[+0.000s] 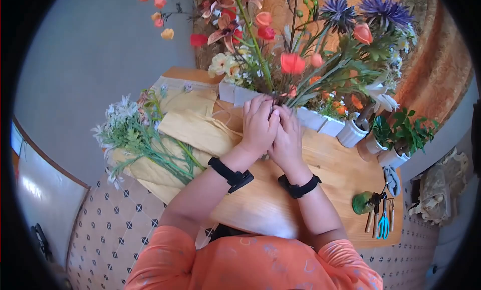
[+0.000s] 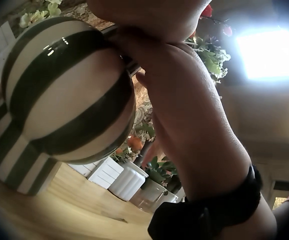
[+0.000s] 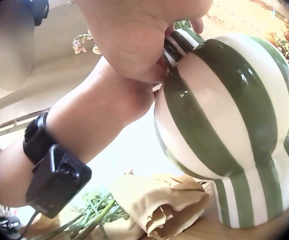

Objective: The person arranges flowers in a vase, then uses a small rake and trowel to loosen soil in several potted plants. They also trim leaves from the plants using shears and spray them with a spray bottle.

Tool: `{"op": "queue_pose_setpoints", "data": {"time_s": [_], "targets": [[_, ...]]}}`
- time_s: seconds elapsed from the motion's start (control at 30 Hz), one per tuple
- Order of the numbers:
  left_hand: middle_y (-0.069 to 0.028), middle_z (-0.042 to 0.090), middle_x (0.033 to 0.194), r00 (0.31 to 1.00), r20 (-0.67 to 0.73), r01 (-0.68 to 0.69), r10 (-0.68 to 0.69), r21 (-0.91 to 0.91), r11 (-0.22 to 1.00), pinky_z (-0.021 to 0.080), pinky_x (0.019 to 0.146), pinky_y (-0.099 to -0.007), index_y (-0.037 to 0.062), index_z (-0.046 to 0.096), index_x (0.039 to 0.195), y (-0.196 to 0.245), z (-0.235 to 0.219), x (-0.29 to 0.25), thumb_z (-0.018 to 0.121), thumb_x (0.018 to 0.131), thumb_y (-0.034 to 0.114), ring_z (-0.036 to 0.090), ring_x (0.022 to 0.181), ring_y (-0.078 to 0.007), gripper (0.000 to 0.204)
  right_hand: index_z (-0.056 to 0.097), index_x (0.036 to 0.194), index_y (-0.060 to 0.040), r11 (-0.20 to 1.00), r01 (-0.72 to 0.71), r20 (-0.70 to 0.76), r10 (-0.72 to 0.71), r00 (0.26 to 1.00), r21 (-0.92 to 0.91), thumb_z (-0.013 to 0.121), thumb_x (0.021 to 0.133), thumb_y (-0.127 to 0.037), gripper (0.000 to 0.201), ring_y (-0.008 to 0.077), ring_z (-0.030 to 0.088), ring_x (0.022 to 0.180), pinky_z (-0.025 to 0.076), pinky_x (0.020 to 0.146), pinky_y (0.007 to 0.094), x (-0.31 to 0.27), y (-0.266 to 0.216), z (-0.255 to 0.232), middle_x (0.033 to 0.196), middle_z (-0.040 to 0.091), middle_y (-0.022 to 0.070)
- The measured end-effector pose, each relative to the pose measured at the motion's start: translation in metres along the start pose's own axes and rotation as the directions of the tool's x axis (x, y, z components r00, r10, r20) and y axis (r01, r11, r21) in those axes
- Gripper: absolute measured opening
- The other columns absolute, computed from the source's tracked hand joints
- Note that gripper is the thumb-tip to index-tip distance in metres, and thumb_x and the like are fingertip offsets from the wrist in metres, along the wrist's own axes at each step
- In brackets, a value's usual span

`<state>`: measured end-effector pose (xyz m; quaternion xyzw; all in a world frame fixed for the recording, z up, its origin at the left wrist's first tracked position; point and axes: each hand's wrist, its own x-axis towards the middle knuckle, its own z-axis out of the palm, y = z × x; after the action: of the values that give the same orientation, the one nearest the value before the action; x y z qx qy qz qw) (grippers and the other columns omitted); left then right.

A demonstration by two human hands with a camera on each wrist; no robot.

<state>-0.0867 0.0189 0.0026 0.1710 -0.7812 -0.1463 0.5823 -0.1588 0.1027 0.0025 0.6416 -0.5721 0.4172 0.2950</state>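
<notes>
Wooden table [image 1: 260, 200], tiled floor [image 1: 112, 217]; both hands [image 1: 273, 129] curled round striped vase [image 3: 224, 125] neck, gripping stems.

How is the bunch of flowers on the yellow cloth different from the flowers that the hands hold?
The bunch on the cloth lies flat, untouched; the held flowers stand upright, with both hands round their stems. The lying bunch is pale, white and green; the held flowers are red, orange and purple. The lying bunch is smaller. Both have green stems.

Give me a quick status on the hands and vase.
Left hand and right hand grip the striped vase neck. Vase upright on table. Nothing in the way.
</notes>
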Motion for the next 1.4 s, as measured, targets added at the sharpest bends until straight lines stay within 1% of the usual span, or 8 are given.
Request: {"op": "queue_pose_setpoints", "data": {"time_s": [0.23,0.4,0.5,0.67,0.73,0.93,1.27,1.4], "targets": [[-0.0222,0.045,0.126,0.991,0.073,0.127,-0.113,-0.219,0.967,0.033,0.100,-0.0414,-0.0051,0.046,0.122,0.013,-0.015,-0.030,0.055,0.084,0.016,0.043,0.118,-0.0355,0.045,0.056,0.105,0.0005,0.992,-0.013,0.064,0.021,0.998,-0.123,0.062,0.077,-0.009,0.029,0.0389,0.046,0.114,0.036,0.096,0.0480,-0.013,-0.010,0.006,0.123,0.049,0.0177],[-0.0164,0.045,0.125,0.936,-0.034,0.318,-0.351,-0.352,0.880,0.037,0.096,-0.0364,-0.0021,0.040,0.126,0.005,-0.066,-0.065,0.055,0.084,0.012,0.045,0.116,-0.0251,0.046,0.057,0.101,-0.0034,0.939,-0.140,0.075,0.123,0.990,0.314,0.061,0.078,-0.010,0.023,0.0354,0.058,0.095,0.048,0.079,0.0413,-0.022,-0.056,0.013,0.104,0.059,0.0162],[-0.0132,0.047,0.123,0.698,-0.086,0.601,-0.711,-0.469,0.647,0.034,0.099,-0.0335,-0.0006,0.042,0.123,-0.019,-0.093,-0.088,0.053,0.084,0.006,0.044,0.117,-0.0217,0.041,0.056,0.101,-0.0046,0.923,-0.274,0.474,0.119,0.872,0.272,0.061,0.079,-0.011,0.023,0.0331,0.062,0.078,0.050,0.066,0.0392,-0.027,-0.085,0.048,0.088,0.062,0.0151],[-0.0108,0.049,0.119,0.539,-0.234,0.668,-0.809,-0.466,0.580,0.035,0.098,-0.0324,0.0001,0.045,0.121,-0.064,-0.143,-0.109,0.053,0.086,0.007,0.045,0.113,-0.0206,0.036,0.055,0.100,-0.0025,0.913,-0.307,0.640,0.069,0.765,0.269,0.060,0.081,-0.019,0.026,0.0346,0.062,0.077,0.051,0.066,0.0425,-0.039,-0.112,0.101,0.087,0.063,0.0183],[-0.0080,0.050,0.116,0.345,-0.137,0.649,-0.929,-0.680,0.341,0.037,0.093,-0.0345,0.0026,0.046,0.121,-0.065,-0.162,-0.111,0.054,0.087,0.012,0.047,0.109,-0.0198,0.036,0.055,0.096,-0.0008,0.965,-0.221,0.821,0.010,0.572,0.142,0.058,0.082,-0.019,0.024,0.0357,0.062,0.077,0.050,0.067,0.0435,-0.037,-0.116,0.110,0.086,0.061,0.0209],[-0.0054,0.050,0.114,0.212,0.021,0.539,-0.977,-0.836,0.099,0.037,0.088,-0.0387,0.0048,0.046,0.121,-0.091,-0.186,-0.123,0.056,0.086,0.018,0.047,0.105,-0.0207,0.039,0.055,0.096,-0.0015,0.785,-0.434,0.567,0.131,0.813,0.441,0.056,0.084,-0.015,0.018,0.0343,0.061,0.076,0.049,0.066,0.0420,-0.023,-0.124,0.096,0.085,0.060,0.0200],[-0.0090,0.050,0.118,0.344,0.062,0.620,-0.937,-0.765,0.177,0.040,0.089,-0.0357,0.0030,0.044,0.124,-0.062,-0.197,-0.095,0.051,0.091,0.022,0.048,0.109,-0.0220,0.039,0.053,0.105,-0.0024,0.614,-0.550,0.556,0.208,0.805,0.566,0.054,0.088,-0.011,0.019,0.0322,0.062,0.078,0.049,0.068,0.0374,0.009,-0.145,0.034,0.089,0.061,0.0182],[-0.0144,0.056,0.110,0.612,0.217,0.520,-0.761,-0.835,0.180,0.047,0.083,-0.0335,0.0005,0.045,0.123,-0.006,-0.223,-0.049,0.046,0.094,0.022,0.058,0.096,-0.0222,0.036,0.053,0.108,-0.0027,0.672,-0.465,0.522,0.134,0.842,0.577,0.054,0.088,-0.012,0.022,0.0354,0.061,0.081,0.049,0.069,0.0389,-0.010,-0.148,0.026,0.092,0.061,0.0187]]}}
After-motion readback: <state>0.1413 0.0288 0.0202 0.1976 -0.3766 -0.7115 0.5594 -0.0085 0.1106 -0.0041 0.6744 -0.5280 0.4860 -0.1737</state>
